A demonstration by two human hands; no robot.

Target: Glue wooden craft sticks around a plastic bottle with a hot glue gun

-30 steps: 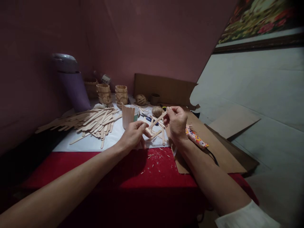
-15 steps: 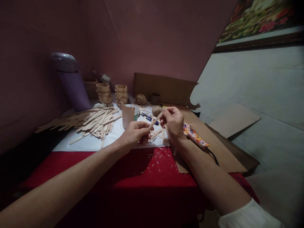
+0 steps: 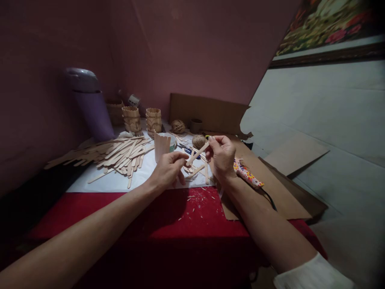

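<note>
Nearby, stick pile; twine ball; cardboard.

A pale wooden craft stick, tilted, is pinched at both ends above the table.

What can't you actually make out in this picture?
All in the head view:
1. The lower end of the pale wooden craft stick: covered by fingers of the left hand.
2. The small blue-handled tool: partly behind the stick, too small to identify.
3. The framed flower painting: cut off by the top and right edges.
</note>
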